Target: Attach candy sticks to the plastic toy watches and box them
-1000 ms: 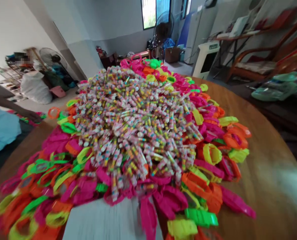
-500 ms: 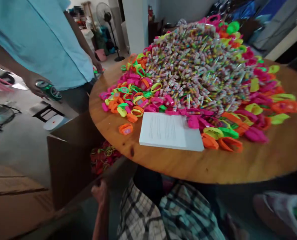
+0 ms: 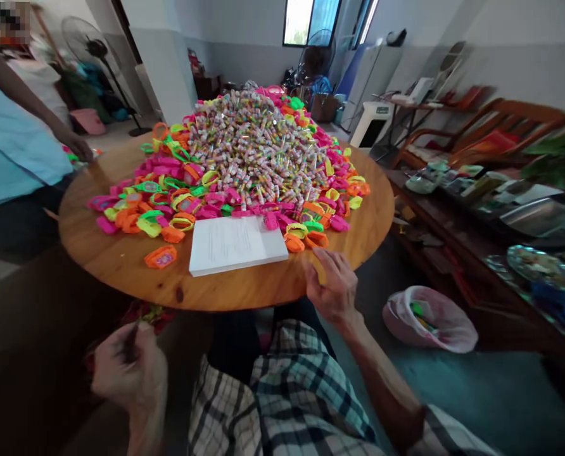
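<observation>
While the right hand (image 3: 332, 285) rests loosely open on the round table (image 3: 121, 263) edge beside the paper stack (image 3: 232, 244), the left hand (image 3: 128, 367), pinching something dark, works best kept low and steady.

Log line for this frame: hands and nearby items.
left hand: pinching small dark object, below table | right hand: resting on round table edge | paper stack: untouched

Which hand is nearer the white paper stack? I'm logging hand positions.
Right. The right hand rests at the table edge just right of the paper stack; the left hand is below the table, off to the left.
</observation>
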The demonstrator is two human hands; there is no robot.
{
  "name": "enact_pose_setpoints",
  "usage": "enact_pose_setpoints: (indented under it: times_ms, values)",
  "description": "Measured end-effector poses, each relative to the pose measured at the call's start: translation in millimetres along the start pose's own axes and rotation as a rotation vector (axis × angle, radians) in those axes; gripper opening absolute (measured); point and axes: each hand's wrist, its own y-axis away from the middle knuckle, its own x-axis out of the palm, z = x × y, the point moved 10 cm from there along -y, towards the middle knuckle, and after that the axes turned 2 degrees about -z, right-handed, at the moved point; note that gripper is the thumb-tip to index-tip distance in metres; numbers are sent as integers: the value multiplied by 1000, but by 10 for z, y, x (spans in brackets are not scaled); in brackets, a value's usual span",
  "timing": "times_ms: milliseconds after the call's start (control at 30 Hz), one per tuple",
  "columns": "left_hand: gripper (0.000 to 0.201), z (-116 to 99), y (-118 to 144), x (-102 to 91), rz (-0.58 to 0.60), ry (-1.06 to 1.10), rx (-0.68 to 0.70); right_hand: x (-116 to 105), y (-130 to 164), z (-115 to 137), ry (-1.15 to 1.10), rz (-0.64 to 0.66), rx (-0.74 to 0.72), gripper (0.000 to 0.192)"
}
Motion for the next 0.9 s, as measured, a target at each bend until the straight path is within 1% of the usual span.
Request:
enact_pose_setpoints:
  times_ms: [33, 100, 167, 233, 333, 400, 467, 600, 667, 700, 733, 800, 833, 900]
  values:
    - [33, -104, 16, -10, -19, -12, 77, 143, -108, 34, -8, 27, -14, 25]
    - [33, -217, 52, 15, -15, 3, 152, 431, -280, 27, 9, 100, -5, 25]
    - [32, -232, 65, 79, 15, 35, 153, 730, -405, -35, 80, 219, 32, 28]
    - [33, -207, 52, 135, 28, 58, 121, 1005, -486, -111, 178, 383, 77, 30]
    - [36, -239, 10, 208, 20, 51, 117, 1274, -548, -150, 262, 606, 93, 27]
    - [36, -281, -29, 256, -2, 45, 133, 1377, -565, -120, 263, 679, 61, 28]
    - [35, -311, -61, 302, -8, 49, 148, 1422, -568, -83, 254, 671, 27, 29]
    - [29, -415, -87, 285, 1, 17, 210, 1390, -537, -3, 197, 515, -53, 25]
    - [25, -561, -98, 321, 67, -3, 290, 1365, -510, 39, 156, 434, -101, 23]
    - [23, -676, -100, 381, 128, -13, 351, 1348, -501, 57, 142, 405, -116, 22]
    - [22, -812, -97, 469, 200, -26, 422, 1330, -494, 77, 130, 387, -126, 21]
    - [22, -1130, -70, 726, 350, -51, 595, 1298, -488, 136, 98, 378, -146, 19]
    - [21, -1287, -48, 894, 423, -68, 682, 1286, -488, 170, 76, 378, -157, 19]
    - [23, -1557, 11, 1289, 566, -126, 830, 1270, -484, 232, 20, 374, -181, 18]
